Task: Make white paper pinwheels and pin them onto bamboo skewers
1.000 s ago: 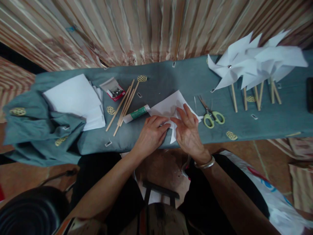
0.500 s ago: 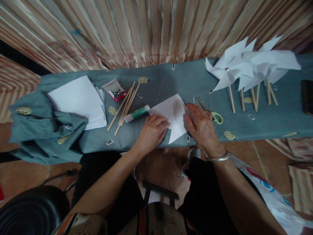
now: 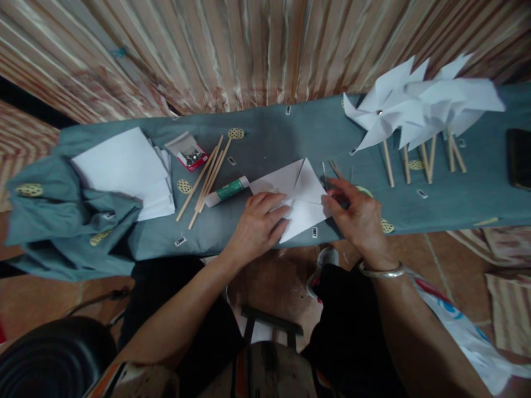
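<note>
A white paper square (image 3: 307, 218) lies on the cloth in front of me, with slits or creases running from its corners toward the middle. My left hand (image 3: 259, 221) rests on its left side, fingers apart over the sheet. At the right corner is my right hand (image 3: 352, 213), thumb by the paper edge and index finger held away from it. The scissors (image 3: 337, 168) lie just beyond that hand, which covers part of them; a bit of the pale green handle (image 3: 365, 191) shows. To the left lies a glue stick (image 3: 227, 191) with a green label.
Several wooden sticks (image 3: 207, 177) and an open box of metal pins (image 3: 193, 157) lie left of the glue stick. A stack of white paper (image 3: 124, 166) is farther left. Finished paper pinwheels (image 3: 390, 108) stand at the back right; a dark phone-like object (image 3: 518, 160) is at the right edge.
My right hand has drawn back to the right, off the paper toward the scissors. The paper lies flatter and its right part shows. My left hand's fingers have spread.
</note>
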